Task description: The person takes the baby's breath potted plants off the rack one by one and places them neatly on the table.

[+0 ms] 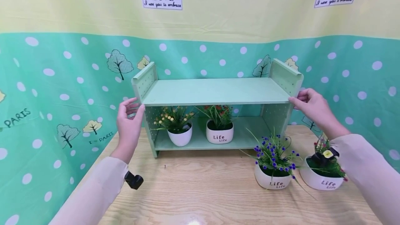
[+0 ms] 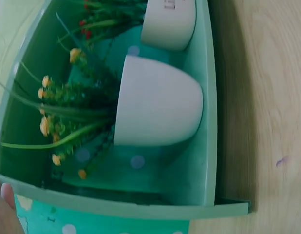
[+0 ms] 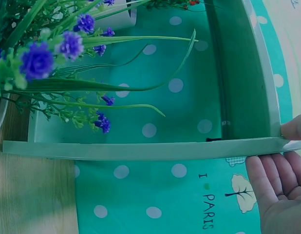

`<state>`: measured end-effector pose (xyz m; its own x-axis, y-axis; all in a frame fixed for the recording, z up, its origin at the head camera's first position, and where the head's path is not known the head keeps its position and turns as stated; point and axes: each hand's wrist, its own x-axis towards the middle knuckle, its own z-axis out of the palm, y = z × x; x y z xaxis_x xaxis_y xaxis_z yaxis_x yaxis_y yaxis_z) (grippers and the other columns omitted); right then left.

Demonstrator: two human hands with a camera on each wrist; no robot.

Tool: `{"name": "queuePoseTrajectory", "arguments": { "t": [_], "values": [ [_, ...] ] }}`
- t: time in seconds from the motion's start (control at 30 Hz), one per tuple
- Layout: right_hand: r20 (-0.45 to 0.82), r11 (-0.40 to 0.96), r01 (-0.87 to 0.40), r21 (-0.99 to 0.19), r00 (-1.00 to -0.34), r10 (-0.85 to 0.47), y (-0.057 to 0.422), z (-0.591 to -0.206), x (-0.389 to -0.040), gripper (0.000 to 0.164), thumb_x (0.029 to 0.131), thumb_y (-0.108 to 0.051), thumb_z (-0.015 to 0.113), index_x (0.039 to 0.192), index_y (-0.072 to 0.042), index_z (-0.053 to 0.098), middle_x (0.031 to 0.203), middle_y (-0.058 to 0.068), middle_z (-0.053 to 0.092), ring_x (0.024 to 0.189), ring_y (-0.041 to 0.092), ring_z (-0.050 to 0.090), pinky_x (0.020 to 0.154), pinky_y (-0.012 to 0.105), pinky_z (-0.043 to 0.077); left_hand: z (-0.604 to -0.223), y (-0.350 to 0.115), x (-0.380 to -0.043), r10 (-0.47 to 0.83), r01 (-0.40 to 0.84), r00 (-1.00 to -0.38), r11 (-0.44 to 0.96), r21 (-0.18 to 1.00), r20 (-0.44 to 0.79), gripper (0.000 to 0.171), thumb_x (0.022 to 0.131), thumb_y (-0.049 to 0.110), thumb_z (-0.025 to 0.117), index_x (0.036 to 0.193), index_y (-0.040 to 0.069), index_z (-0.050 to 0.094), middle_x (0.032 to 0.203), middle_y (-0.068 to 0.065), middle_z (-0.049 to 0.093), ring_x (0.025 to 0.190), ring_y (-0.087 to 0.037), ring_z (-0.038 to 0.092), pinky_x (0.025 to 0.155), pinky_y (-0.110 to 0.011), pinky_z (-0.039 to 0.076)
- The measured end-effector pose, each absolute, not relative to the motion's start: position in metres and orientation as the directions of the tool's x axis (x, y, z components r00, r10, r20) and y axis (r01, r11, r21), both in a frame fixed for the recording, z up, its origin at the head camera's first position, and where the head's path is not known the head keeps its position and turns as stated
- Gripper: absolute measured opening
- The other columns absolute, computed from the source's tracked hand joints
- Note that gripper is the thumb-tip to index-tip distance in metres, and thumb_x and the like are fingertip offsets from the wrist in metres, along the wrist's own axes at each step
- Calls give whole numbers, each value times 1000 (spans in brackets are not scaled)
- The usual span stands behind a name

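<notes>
A pale green two-tier shelf [image 1: 212, 91] stands on the wooden table. At its left side panel is my left hand [image 1: 128, 126], thumb against the front edge and bent fingers by the outer face. My right hand [image 1: 317, 112] pinches the right side panel near the upper board; in the right wrist view its thumb [image 3: 294, 127] and fingers [image 3: 274, 178] lie on either side of the panel edge. On the lower board sit a white pot with yellow flowers [image 1: 180, 136] and a "Life" pot with red flowers [image 1: 219, 134].
A pot with purple flowers [image 1: 272, 180] stands on the table [image 1: 187, 190] before the shelf's right end. Beside it, under my right forearm, is another pot with pinkish flowers [image 1: 323, 180]. A dotted green and yellow curtain [image 1: 78, 96] hangs behind and at the sides.
</notes>
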<state>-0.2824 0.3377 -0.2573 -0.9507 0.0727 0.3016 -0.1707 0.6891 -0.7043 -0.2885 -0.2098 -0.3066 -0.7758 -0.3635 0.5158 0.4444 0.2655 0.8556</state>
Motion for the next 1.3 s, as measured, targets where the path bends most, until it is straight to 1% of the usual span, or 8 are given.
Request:
{"name": "queuePoseTrajectory", "arguments": {
  "t": [0.17,0.33,0.43,0.6,0.83,1.03,1.07,1.3],
  "values": [
    [301,703,-169,-691,-951,66,337,-255,-282,66,98,-53,56,128,4,44,116,18,54,85,9,60,68,16,51,-306,-205,-285,-316,486,-772,266,832,552,40,99,31,65,135,16,55,120,-3,57,109,-16,54,92,-29,46],
    [296,703,-175,-689,-954,53,336,-254,-282,67,99,-52,56,129,6,43,116,19,53,90,16,59,69,15,51,-305,-204,-284,-248,502,-790,263,824,561,43,99,29,65,137,12,54,119,-6,59,109,-16,55,94,-26,47],
    [294,704,-175,-688,-955,50,337,-254,-282,67,99,-52,56,129,6,43,116,20,53,89,15,59,69,15,51,-305,-198,-281,-154,530,-801,267,805,579,43,99,25,66,137,10,55,120,-11,61,107,-16,57,94,-23,48],
    [289,704,-176,-688,-957,43,337,-253,-282,66,99,-51,55,129,7,42,116,20,52,86,12,59,69,15,51,-308,-182,-276,72,580,-810,250,775,582,37,99,19,67,133,9,60,122,-20,62,105,-15,62,91,-22,51],
    [297,700,-192,-688,-954,30,338,-254,-284,61,101,-46,55,128,7,42,116,20,52,88,17,60,68,15,51,-308,-158,-270,263,555,-828,261,790,495,34,99,23,66,130,10,62,122,-11,65,108,-17,62,91,-28,52],
    [300,693,-196,-693,-953,30,337,-254,-285,59,102,-43,55,128,8,42,115,21,51,91,20,58,68,14,52,-316,-139,-267,420,545,-809,274,793,411,30,98,25,68,128,19,64,117,1,66,108,-17,63,93,-34,53],
    [301,696,-195,-691,-953,31,337,-253,-285,59,102,-43,54,128,8,42,115,20,51,90,20,58,68,14,52,-318,-135,-267,443,540,-805,273,796,394,30,98,25,68,127,21,64,117,2,67,108,-16,63,93,-34,53],
    [293,702,-186,-687,-955,34,338,-254,-285,59,102,-43,54,129,8,41,116,21,52,86,14,59,67,14,51,-336,-109,-269,558,494,-789,329,805,257,33,97,25,68,129,16,63,116,-3,66,104,-17,63,92,-35,54]
  ]
}}
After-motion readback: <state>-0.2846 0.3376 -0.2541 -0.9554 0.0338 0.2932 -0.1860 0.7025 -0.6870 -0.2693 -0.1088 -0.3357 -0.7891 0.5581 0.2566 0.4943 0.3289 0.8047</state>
